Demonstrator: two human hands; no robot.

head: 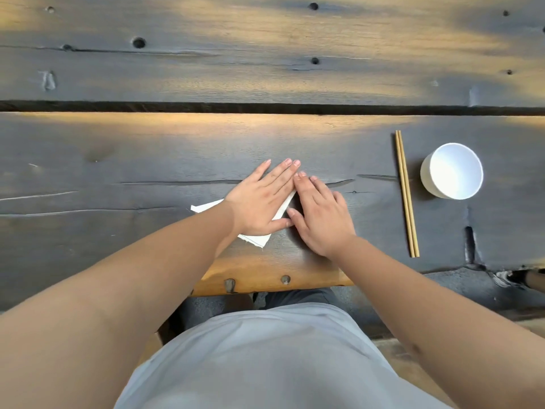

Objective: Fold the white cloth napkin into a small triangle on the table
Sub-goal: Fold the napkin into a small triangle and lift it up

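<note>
The white cloth napkin lies folded flat on the dark wooden table, mostly hidden under my hands. One pointed corner sticks out to the left, and a frayed corner shows below my left wrist. My left hand lies flat on top of the napkin, fingers spread and pressing down. My right hand rests flat beside it, fingers along the napkin's right folded edge, thumb touching my left thumb.
A pair of wooden chopsticks lies to the right, pointing away from me. A white cup stands just beyond them. A dark gap runs across the table between planks. The table's near edge is close to my body.
</note>
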